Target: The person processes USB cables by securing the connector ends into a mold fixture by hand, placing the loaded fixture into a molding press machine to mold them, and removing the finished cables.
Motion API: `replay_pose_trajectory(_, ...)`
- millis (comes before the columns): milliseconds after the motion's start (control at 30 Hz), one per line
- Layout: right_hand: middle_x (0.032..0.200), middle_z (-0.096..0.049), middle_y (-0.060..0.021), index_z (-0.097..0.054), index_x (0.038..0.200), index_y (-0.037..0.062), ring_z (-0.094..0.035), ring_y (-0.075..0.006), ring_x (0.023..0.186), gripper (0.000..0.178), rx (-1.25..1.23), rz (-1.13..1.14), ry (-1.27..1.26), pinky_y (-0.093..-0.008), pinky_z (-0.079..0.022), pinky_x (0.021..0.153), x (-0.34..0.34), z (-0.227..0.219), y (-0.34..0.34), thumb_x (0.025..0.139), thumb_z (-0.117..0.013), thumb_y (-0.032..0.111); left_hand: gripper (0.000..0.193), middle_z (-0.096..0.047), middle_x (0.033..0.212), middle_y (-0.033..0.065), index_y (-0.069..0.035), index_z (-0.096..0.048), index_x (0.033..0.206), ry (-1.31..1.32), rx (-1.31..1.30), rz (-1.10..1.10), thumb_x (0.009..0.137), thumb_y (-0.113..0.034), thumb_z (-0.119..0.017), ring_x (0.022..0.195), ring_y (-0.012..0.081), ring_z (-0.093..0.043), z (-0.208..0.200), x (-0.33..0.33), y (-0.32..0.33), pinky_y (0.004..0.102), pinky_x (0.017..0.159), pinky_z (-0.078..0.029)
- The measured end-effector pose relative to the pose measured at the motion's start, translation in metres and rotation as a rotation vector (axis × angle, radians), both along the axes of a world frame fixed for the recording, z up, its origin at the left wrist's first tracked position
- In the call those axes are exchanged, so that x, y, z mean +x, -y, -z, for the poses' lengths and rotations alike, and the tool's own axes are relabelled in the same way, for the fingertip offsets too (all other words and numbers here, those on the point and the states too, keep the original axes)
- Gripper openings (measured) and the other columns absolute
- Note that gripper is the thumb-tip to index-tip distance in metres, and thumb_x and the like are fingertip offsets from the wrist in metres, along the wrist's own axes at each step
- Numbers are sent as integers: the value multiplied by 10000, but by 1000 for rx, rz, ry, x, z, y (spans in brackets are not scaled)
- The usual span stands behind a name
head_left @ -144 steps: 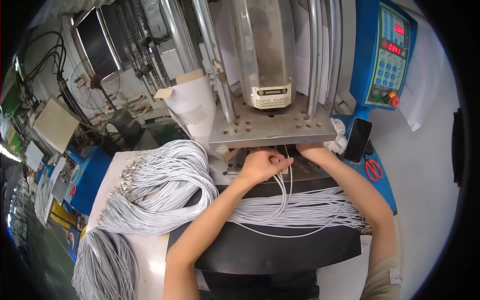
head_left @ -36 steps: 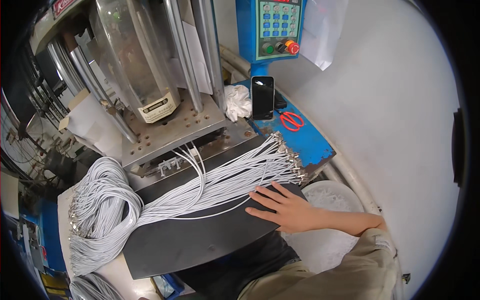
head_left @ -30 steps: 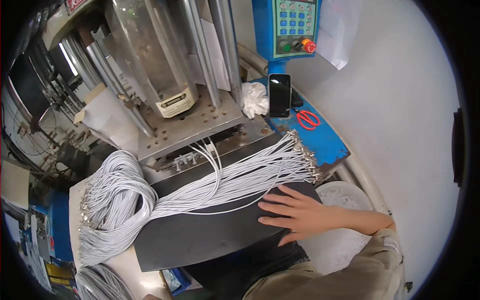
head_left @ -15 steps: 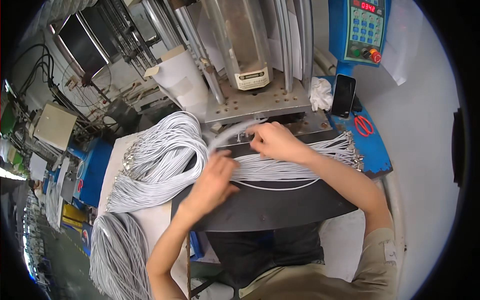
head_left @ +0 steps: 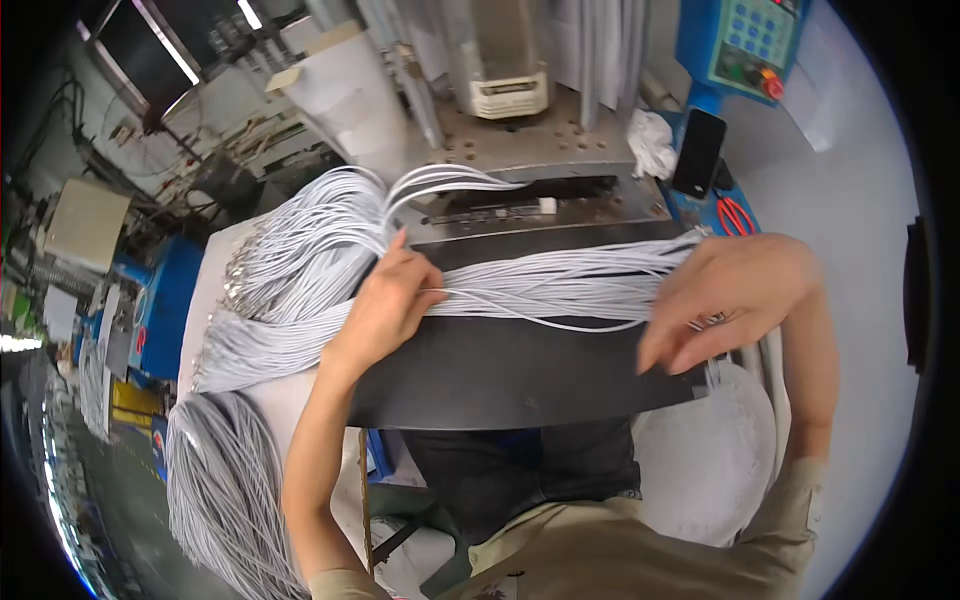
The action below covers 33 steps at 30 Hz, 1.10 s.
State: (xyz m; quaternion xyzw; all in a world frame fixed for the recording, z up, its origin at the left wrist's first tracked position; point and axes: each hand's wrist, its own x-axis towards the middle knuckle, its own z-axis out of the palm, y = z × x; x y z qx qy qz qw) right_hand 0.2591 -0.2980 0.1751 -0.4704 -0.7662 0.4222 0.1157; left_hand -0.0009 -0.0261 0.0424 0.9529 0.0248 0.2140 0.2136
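Note:
My left hand (head_left: 392, 298) is closed on white cables at the left end of a bundle (head_left: 560, 283) laid across a black board (head_left: 500, 375). To the right, my right hand (head_left: 742, 292) reaches over that bundle's connector ends (head_left: 708, 320), partly hiding them. Its fingers look apart, though slightly blurred, with connectors showing in the gap. A few white cables (head_left: 440, 178) arch from the left pile to a dark slot (head_left: 560, 198) in the metal press bed. A small white block (head_left: 547, 206) sits by the slot.
Looped white cables (head_left: 310, 240) are heaped on the left, and a grey bundle (head_left: 222, 480) hangs below them. Behind the board stands the press (head_left: 510, 95). At the right are a blue control box (head_left: 750, 45), a phone (head_left: 698, 152), red-handled scissors (head_left: 735, 215) and crumpled white paper (head_left: 652, 145).
My right hand has moved from the press bed to the connector ends at the right. The cables blurred between my hands now rest at the slot. The whole scene sits higher in view.

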Motion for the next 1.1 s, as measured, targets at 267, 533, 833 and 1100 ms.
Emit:
replay_pose_trajectory(267,994,-693,-75,-655,1147,-15,-679,-134,860,190,605,-245,-978,-277,-532,782,-70,1,-30,988,-609,76,104,-631,810,112,-8,-698,892,-30,115,-11,812,-2,-764,889,313,-620,10,11,-8,579,1230,-297)
replay_pose_trajectory(533,1035,-709,-97,-649,1167,-27,-695,-154,913,216,530,-247,-1225,-310,-550,830,-73,25,-7,971,-603,52,176,-660,827,95,-21,-722,871,-28,169,9,737,-30,-835,907,295,-628,25,10,-12,581,1227,-296)
replay_pose_trajectory(833,1080,-727,-123,-642,1190,-40,-713,-176,972,249,407,-261,-1535,-348,-570,883,-93,40,-34,953,-597,24,211,-688,856,89,-21,-736,846,-38,86,-24,684,-30,-870,952,276,-646,15,3,1,578,1236,-288)
replay_pose_trajectory(1100,1071,-733,-133,-618,1248,-92,-711,-218,956,302,288,-19,-1151,-379,-569,924,-65,61,-39,978,-589,41,181,-734,924,133,13,-713,911,6,-253,-132,769,28,-824,901,255,-713,-6,-6,-2,529,1269,-226)
